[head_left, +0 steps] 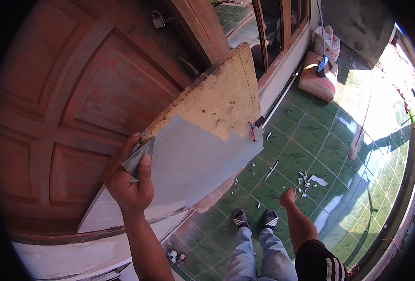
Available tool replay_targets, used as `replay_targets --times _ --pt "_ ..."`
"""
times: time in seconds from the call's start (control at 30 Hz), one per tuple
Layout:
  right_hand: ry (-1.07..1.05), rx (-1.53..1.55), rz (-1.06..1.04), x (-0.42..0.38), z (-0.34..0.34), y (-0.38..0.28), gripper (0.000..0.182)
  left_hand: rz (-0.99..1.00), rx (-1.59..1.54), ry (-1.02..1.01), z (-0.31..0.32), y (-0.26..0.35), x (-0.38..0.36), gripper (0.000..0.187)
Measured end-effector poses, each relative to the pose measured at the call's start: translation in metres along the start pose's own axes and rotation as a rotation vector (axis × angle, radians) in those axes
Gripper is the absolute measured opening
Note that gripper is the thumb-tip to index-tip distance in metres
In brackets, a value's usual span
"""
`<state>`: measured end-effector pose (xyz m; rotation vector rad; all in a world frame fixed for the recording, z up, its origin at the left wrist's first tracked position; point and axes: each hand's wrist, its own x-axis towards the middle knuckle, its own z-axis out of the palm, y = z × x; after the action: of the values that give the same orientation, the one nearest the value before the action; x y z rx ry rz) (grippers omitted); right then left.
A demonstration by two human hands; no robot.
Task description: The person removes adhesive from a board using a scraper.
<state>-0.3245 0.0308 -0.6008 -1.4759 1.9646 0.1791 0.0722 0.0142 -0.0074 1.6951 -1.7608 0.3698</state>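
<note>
- We find the board tilted before the door, a grey sheet covering its lower part.
- Left hand: grip pinching the sheet's folded corner.
- Right hand: grip curled closed, above the tiled floor near white scraps.

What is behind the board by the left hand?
A brown panelled door shows past the upper-left edge of the board. Whatever lies directly behind its face is covered and cannot be seen.

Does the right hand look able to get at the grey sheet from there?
Likely yes: nothing visible blocks the way from the right hand to the grey sheet; the left hand holds only a folded part.
</note>
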Motion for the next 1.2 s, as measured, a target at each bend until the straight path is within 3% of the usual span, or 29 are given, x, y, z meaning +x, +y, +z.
replay_targets --times 0.03,0.1,0.17,0.23,0.3,0.37,0.43,0.5,0.6,0.7,0.73,0.83,0.87,0.97,1.07,1.2 --pt "-0.221 0.005 0.107 0.002 -0.007 0.03 0.031 0.047 0.031 -0.001 0.0 0.0 0.0 0.024" --pt "-0.369 0.072 0.118 -0.02 -0.035 0.053 0.039 0.14 0.097 0.005 -0.002 -0.001 0.003 0.024" --pt "-0.264 0.05 -0.012 -0.055 -0.052 0.053 0.047 0.158 0.133 -0.051 -0.005 -0.002 0.002 0.03" --pt "0.263 -0.336 -0.522 -0.098 -0.055 0.035 0.05 0.164 0.16 -0.046 -0.008 -0.003 0.001 0.031" --pt "0.111 0.02 -0.645 -0.123 -0.085 -0.023 0.047 0.163 0.177 0.016 -0.006 0.002 0.001 0.03" --pt "-0.204 0.449 -0.758 -0.158 -0.144 -0.109 0.049 0.109 0.062 0.043 0.0 0.006 -0.008 0.031" --pt "-0.22 0.568 -0.886 -0.211 -0.215 -0.193 0.05 0.075 -0.071 0.077 0.011 0.022 -0.014 0.031" --pt "-0.049 0.839 -1.043 -0.248 -0.262 -0.254 0.048 0.066 -0.039 0.011 0.018 0.04 -0.023 0.031" --pt "-0.155 1.281 -1.092 -0.268 -0.3 -0.308 0.041 -0.028 -0.233 0.0 0.03 0.058 -0.038 0.033" --pt "-0.638 1.313 -1.012 -0.27 -0.328 -0.31 0.036 -0.092 -0.25 -0.024 0.031 0.066 -0.045 0.039" --pt "-0.666 1.243 -0.986 -0.275 -0.339 -0.305 0.031 -0.105 -0.242 -0.04 0.027 0.066 -0.045 0.04" --pt "-0.419 1.269 -0.999 -0.297 -0.369 -0.306 0.026 -0.068 -0.176 -0.042 0.008 0.069 -0.041 0.044" --pt "0.014 0.727 -1.113 -0.297 -0.399 -0.302 0.02 -0.065 -0.166 0.035 0.006 0.063 -0.037 0.046" --pt "0.47 0.156 -1.132 -0.265 -0.448 -0.316 0.013 -0.139 -0.043 0.181 -0.005 0.04 -0.012 0.049" --pt "0.587 -0.11 -1.221 -0.245 -0.489 -0.341 0.024 -0.202 0.165 0.007 -0.014 0.021 0.003 0.051" --pt "0.649 -0.32 -1.408 -0.225 -0.505 -0.37 0.025 -0.362 0.131 -0.121 -0.017 0.023 0.008 0.049"
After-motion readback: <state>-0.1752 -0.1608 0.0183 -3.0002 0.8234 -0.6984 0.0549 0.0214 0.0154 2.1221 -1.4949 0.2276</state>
